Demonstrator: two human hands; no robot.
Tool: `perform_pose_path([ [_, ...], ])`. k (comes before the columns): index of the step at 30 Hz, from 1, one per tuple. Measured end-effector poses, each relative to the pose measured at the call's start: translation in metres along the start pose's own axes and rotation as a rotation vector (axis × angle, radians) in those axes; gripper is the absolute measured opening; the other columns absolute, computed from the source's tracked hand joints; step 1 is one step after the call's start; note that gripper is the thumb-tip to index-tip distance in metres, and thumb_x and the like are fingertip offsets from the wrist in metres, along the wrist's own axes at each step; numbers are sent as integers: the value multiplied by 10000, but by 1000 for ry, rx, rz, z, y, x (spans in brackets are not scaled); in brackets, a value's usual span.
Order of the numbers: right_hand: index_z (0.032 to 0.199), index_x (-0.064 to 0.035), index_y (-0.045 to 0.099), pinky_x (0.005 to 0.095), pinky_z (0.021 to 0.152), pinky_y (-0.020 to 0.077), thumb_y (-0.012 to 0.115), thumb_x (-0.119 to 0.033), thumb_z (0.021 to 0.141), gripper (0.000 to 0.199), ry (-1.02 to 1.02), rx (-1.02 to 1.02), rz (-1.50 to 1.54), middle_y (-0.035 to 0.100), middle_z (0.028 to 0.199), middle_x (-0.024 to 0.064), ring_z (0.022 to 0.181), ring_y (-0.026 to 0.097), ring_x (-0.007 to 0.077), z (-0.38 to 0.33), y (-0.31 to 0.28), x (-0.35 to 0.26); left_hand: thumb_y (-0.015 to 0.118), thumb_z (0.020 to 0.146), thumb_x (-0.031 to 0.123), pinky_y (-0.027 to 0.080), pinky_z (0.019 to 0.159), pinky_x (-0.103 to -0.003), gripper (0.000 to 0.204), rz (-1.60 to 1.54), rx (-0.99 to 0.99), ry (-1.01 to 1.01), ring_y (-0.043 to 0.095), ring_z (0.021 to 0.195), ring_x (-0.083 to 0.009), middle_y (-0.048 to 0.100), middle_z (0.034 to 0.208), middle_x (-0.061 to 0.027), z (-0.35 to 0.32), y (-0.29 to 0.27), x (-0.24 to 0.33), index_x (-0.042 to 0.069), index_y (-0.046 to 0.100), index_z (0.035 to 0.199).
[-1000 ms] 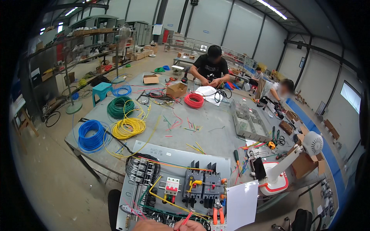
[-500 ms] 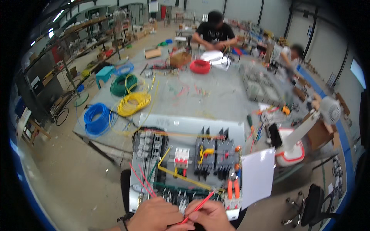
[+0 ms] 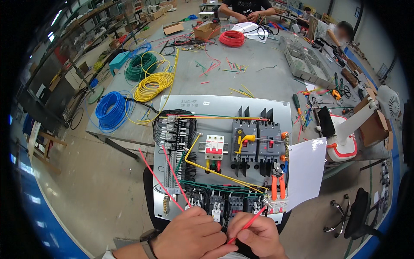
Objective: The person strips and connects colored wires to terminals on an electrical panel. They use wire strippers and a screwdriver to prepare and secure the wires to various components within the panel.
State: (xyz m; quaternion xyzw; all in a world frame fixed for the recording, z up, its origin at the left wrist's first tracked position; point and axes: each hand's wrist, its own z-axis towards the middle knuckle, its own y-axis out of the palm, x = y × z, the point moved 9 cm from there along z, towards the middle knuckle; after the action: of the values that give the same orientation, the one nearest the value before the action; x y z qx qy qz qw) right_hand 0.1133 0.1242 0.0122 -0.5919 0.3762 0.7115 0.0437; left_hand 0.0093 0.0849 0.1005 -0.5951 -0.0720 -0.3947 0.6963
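My left hand (image 3: 192, 235), with a dark band on its wrist, closes round a red wire (image 3: 252, 221) at the near edge of a metal mounting plate (image 3: 254, 101). My right hand (image 3: 258, 235) pinches the same wire between thumb and fingers. Its metal-tipped end points up and right, by small breakers at the plate's lower right corner. Two red strands (image 3: 160, 183) run up and left from my left hand. On the plate are a white three-lever breaker (image 3: 214, 146), black breakers (image 3: 246, 154) with a yellow-handled tool (image 3: 246, 138) across them, and orange-handled pliers (image 3: 278, 186).
Blue (image 3: 111, 111), yellow (image 3: 154, 86), green (image 3: 141, 67) and red wire coils (image 3: 231, 39) lie on the table. A white paper sheet (image 3: 307, 170) overhangs the plate's right side. Right of it stands a white fan (image 3: 348, 123). Two people sit beyond; an office chair (image 3: 355, 218) stands right.
The view has tilted down and steadied, so the plate sits higher in it. Both hands still hold the red wire, in much the same grip.
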Motion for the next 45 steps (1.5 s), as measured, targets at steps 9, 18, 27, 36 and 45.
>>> perform_pose_path([
  [9, 936, 116, 726, 344, 721, 523, 691, -31, 930, 152, -91, 60, 22, 699, 870, 181, 797, 655, 237, -1, -19, -6, 831, 858, 307, 483, 689, -342, 267, -141, -16, -12, 632, 757, -215, 630, 843, -21, -10, 11, -9, 99, 721, 984],
  [18, 1007, 127, 667, 370, 548, 486, 654, -351, 1014, 479, -112, 161, 501, 648, 779, 226, 597, 598, 253, -9, -26, 5, 853, 832, 197, 502, 547, -320, 281, -135, 189, -48, 638, 641, -218, 637, 820, -40, -26, -7, -12, 61, 746, 1053],
  [27, 1250, 146, 608, 329, 610, 520, 626, -299, 1018, 502, -13, 202, 327, 680, 861, 207, 679, 645, 238, 1, -59, 46, 665, 972, 123, 495, 570, -333, 114, -452, 261, -336, 637, 638, -238, 654, 770, -93, -53, -7, -47, 25, 723, 969],
  [36, 1274, 108, 618, 335, 633, 573, 655, -15, 963, 335, -163, 248, 187, 737, 1003, 254, 710, 697, 226, 11, -56, 30, 551, 1090, 224, 448, 658, -242, 241, -1030, 253, -817, 519, 698, -68, 606, 811, 4, -95, 31, -96, 7, 657, 1088],
  [45, 1061, 83, 738, 326, 659, 566, 790, 77, 807, 259, -114, 208, -81, 770, 898, 191, 764, 732, 223, 6, -13, 20, 545, 1085, 159, 432, 727, -232, 365, -976, 435, -626, 500, 789, -64, 591, 970, -16, -88, 4, -101, -25, 545, 1400],
])
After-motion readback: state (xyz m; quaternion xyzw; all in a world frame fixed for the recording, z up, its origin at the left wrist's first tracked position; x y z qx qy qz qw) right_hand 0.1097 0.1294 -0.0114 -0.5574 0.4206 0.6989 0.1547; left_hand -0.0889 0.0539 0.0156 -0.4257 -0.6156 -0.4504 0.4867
